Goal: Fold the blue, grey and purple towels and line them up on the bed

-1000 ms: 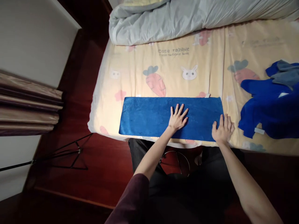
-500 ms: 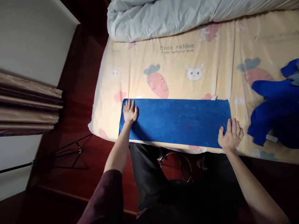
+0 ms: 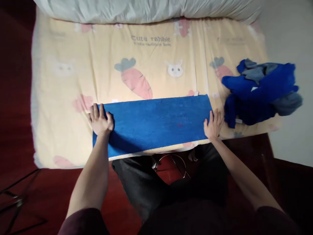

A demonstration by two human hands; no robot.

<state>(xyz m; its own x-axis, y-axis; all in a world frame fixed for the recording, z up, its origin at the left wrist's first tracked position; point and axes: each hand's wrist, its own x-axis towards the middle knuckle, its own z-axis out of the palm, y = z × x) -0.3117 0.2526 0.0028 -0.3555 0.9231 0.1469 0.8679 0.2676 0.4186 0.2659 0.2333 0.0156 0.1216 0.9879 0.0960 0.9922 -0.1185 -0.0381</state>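
A blue towel (image 3: 156,122), folded into a long strip, lies flat along the near edge of the bed (image 3: 61,81). My left hand (image 3: 100,119) rests on its left end with fingers stretched out flat. My right hand (image 3: 213,124) lies at its right end, fingers spread and flat on the towel's edge. Neither hand holds anything.
A heap of blue and grey cloths (image 3: 261,91) lies on the bed just right of my right hand. A rolled grey duvet (image 3: 146,9) runs along the far side. A round metal stool frame (image 3: 171,163) shows between my legs. Dark red floor surrounds the bed.
My left hand slid from the towel's middle to its left end a second ago and stays there. The view has swung rightward, so the cloth heap now shows whole.
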